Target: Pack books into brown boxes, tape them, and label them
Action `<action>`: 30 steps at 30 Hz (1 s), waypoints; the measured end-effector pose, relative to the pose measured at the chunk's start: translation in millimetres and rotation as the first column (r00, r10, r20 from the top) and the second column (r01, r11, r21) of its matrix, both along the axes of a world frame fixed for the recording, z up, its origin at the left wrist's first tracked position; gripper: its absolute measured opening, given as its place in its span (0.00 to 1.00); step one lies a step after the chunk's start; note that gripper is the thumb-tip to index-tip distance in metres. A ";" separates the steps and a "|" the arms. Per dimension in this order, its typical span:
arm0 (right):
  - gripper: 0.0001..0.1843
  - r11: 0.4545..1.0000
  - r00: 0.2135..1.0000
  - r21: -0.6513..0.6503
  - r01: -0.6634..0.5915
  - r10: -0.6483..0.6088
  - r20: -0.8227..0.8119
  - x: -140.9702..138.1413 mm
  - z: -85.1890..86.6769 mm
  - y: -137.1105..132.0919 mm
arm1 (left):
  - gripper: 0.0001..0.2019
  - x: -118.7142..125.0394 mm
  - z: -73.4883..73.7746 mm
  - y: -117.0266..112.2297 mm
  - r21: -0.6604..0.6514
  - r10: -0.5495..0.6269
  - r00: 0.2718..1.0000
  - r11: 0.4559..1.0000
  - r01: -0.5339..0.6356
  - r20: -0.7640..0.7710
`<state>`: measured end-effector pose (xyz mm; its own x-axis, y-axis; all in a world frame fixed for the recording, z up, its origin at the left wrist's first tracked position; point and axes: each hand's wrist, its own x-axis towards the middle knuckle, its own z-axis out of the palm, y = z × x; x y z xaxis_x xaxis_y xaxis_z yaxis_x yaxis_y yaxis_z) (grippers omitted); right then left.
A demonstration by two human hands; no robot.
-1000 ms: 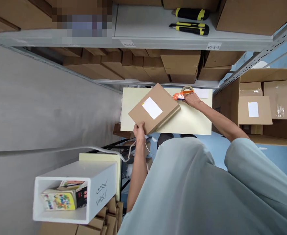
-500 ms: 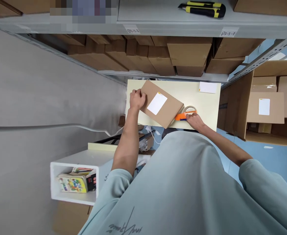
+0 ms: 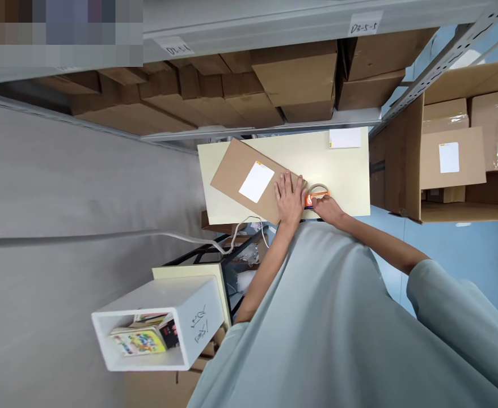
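Note:
A flat brown cardboard box (image 3: 232, 167) with a white label (image 3: 256, 181) lies at a slant on the cream table (image 3: 349, 181). My left hand (image 3: 290, 199) rests on the box near its right end, palm down and fingers spread. Just to the right, my right hand (image 3: 328, 209) is closed round an orange tape dispenser (image 3: 311, 199) that carries a roll of tape. The dispenser's front is against or very near the right edge of the box; the exact contact is hidden by my left fingers.
Beyond the table a metal shelf (image 3: 270, 34) holds several cardboard boxes. A white labelled pad or card stack (image 3: 345, 138) lies at the table's back right. A large open carton (image 3: 414, 164) with boxes stands right. A white cubby (image 3: 202, 317) with books and a pale cable (image 3: 181, 235) are left.
My left hand has moved from the box's left end to its right end and flattened there. My right hand keeps the tape dispenser beside the box. The view has shifted and tilted.

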<state>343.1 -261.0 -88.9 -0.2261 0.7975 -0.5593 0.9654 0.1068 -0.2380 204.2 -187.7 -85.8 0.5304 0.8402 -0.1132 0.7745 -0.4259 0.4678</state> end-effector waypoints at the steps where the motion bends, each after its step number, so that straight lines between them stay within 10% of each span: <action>1: 0.20 1.000 1.000 0.004 -0.013 0.013 0.001 2.5 -1.1 -0.1 | 0.26 -4.0 -1.8 1.3 0.000 -0.022 1.000 1.000 0.022 0.001; 6: 0.20 0.996 0.996 -0.020 -0.085 0.085 0.016 43.7 0.2 -27.6 | 0.24 -21.1 -5.4 -0.7 -0.016 -0.127 0.991 0.992 0.128 0.037; 11: 0.23 0.989 0.977 -0.135 0.057 -0.027 0.213 145.6 21.3 -86.5 | 0.24 -24.5 -6.3 -4.4 -0.041 -0.143 0.988 0.988 0.146 0.064; 15: 0.27 0.990 0.934 -0.029 0.138 -0.120 0.337 191.0 35.0 -75.6 | 0.24 -31.1 -2.5 -8.2 -0.052 -0.240 0.969 0.969 0.242 0.052; 23: 0.22 0.978 0.958 0.053 0.201 -0.208 0.197 126.3 19.5 45.0 | 0.22 -42.0 2.4 -19.0 -0.023 -0.328 0.942 0.944 0.330 0.064; 30: 0.27 0.978 0.975 0.040 0.203 -0.206 0.085 65.2 2.5 60.6 | 0.22 -36.9 1.5 -20.9 0.030 -0.348 0.937 0.937 0.347 0.026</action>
